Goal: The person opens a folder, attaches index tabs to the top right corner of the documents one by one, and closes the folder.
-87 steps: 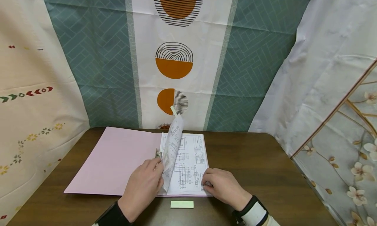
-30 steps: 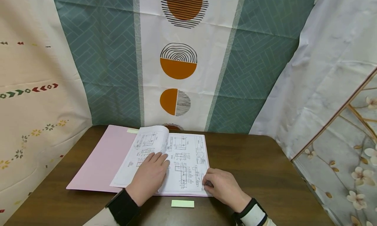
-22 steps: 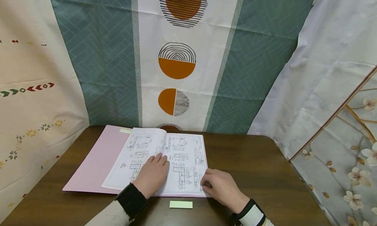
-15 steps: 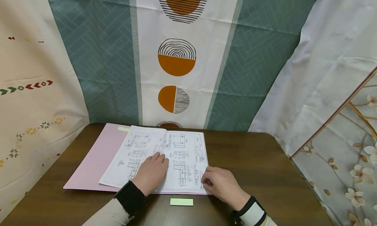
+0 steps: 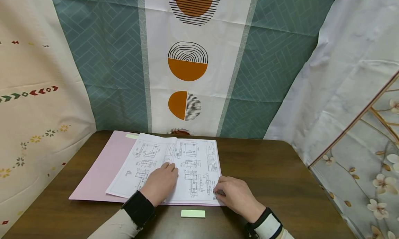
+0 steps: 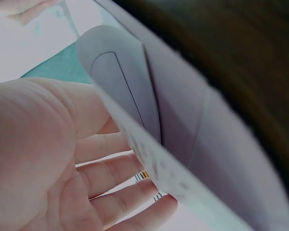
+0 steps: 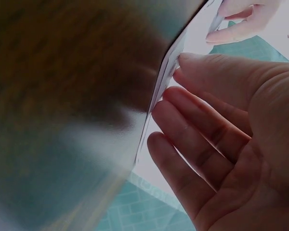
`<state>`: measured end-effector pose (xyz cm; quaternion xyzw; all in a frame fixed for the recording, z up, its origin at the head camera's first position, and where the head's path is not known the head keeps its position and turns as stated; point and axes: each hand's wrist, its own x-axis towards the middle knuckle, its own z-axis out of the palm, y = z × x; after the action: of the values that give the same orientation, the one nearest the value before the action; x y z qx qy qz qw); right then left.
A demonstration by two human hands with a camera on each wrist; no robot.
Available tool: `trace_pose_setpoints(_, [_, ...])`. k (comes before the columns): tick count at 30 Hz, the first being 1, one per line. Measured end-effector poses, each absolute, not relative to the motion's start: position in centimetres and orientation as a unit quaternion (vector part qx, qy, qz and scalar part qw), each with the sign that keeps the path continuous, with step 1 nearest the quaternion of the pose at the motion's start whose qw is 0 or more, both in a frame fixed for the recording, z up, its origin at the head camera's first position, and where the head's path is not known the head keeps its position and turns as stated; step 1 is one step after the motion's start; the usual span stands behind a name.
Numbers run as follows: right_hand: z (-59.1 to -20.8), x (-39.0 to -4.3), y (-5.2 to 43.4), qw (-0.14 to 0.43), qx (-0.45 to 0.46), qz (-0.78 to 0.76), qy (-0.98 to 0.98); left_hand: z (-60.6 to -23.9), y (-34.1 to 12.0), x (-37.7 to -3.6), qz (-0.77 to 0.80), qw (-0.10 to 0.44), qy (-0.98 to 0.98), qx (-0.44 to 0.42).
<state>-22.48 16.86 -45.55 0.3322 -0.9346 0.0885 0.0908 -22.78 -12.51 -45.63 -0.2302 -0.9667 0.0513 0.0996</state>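
- Your left hand (image 5: pixel 160 184) lies flat, fingers (image 5: pixel 170 168) straight, pressing the turned page (image 5: pixel 140 162) near the fold of the drawing sheets (image 5: pixel 199 162)
- Your right hand (image 5: pixel 237 194) has its fingers (image 7: pixel 202 125) nearly straight and narrow at the sheets' near right corner; whether they pinch it, you cannot tell
- The sheets lie in the open pink folder (image 5: pixel 103 169) on the counter (image 5: pixel 280 183); a green sticky pad (image 5: pixel 193 213) sits just near of it, between your wrists

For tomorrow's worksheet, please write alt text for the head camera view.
A person's left hand presses flat on a turned page of technical drawings in an open pink folder on a dark wooden table. The right hand rests at the near right corner of the pages; a pale green sticky-note pad lies nearer.
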Motion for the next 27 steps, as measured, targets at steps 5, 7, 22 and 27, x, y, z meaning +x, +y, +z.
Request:
trace_pose_setpoints(5, [-45.5, -22.6, 16.8, 0.093, 0.331, 0.090, -0.935, -45.5, -12.5, -23.0, 0.048, 0.101, -0.968, -0.226])
trace_pose_setpoints(7, [-45.5, -22.6, 16.8, 0.093, 0.330, 0.092, -0.935, -45.6, -12.4, -23.0, 0.044, 0.101, -0.969, -0.222])
trace_pose_setpoints(22, [-45.7, -22.6, 16.6, 0.090, 0.323, 0.093, -0.938, -45.4, -11.7, -22.5, 0.031, 0.122, -0.969, -0.213])
trace_pose_setpoints(27, [-45.7, -22.6, 16.6, 0.093, 0.323, 0.091, -0.937, -45.1, -11.6, -22.0, 0.025, 0.158, -0.957, -0.242])
